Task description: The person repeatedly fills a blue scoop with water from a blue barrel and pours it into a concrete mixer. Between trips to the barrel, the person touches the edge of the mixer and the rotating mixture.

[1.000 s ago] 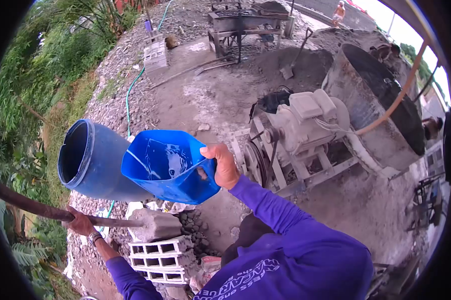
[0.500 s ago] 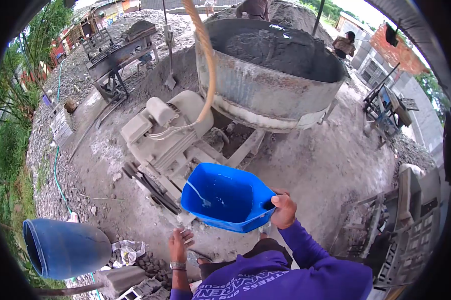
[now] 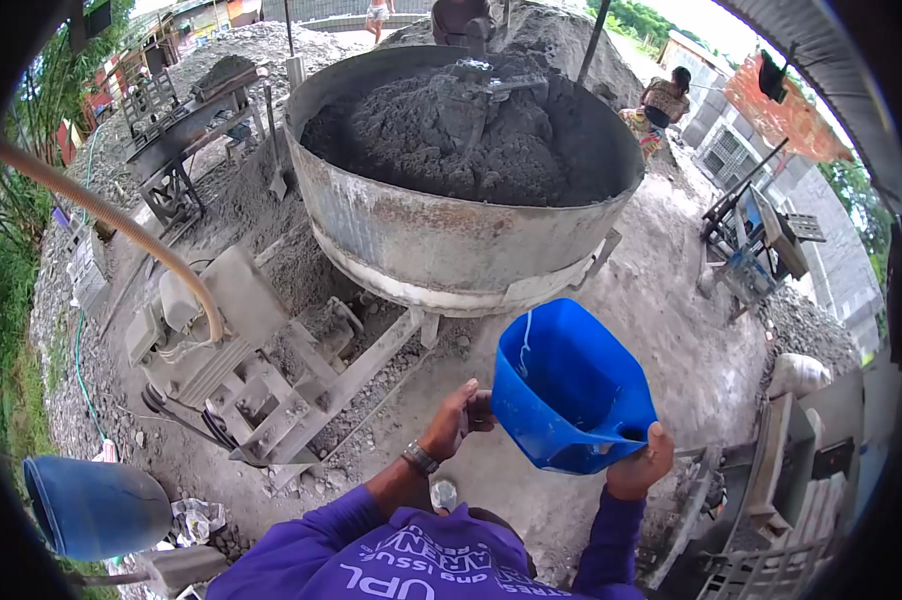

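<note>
Dusty open yard, grey ground all round. The left hand (image 3: 453,420) has its fingers curled tight on the left edge of the blue scoop (image 3: 571,385), and the right hand (image 3: 639,465) clamps its near corner. The scoop rides tilted between both hands (a streak of water inside). Just beyond stands the mixer pan (image 3: 451,235), heaped with grey mix. This looks like the carry before a pour, so the next move calls for a lift clear over that far rim.

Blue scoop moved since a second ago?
Yes. The scoop was at the barrel; now it is far right of it, below the mixer pan.
</note>
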Demonstrator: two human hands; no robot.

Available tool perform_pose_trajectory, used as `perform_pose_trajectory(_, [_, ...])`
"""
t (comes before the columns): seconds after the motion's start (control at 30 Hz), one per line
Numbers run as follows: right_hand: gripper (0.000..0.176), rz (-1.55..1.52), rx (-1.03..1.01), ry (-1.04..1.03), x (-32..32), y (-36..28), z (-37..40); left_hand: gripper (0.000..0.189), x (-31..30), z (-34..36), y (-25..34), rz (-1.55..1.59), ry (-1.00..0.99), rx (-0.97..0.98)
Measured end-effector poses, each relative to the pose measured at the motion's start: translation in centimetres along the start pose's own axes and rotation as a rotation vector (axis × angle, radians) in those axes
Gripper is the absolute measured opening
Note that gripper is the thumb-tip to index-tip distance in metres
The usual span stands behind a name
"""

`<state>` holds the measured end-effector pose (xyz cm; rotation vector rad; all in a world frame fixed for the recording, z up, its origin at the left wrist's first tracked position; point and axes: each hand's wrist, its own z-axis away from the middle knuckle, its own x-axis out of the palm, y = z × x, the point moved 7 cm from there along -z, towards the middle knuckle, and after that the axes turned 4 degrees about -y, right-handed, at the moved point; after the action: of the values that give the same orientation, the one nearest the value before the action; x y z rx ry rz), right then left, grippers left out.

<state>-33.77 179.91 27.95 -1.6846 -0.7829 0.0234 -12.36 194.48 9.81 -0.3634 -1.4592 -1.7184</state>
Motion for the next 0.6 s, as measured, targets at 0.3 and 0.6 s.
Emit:
perform_pose_trajectory(0.3, [0.038, -0.063, -0.069, -0.084, 9.8, -2.2, -27.9, 0.044, 5.5, -19.4, 22.8, -0.341, -0.086, 0.509])
perform_pose_trajectory(0.6, [0.040, 0.277, 0.079, -0.224, 27.4, 6.0, -55.7, 0.029, -5.3, -20.0, 39.8, -1.145, 0.756, 1.212])
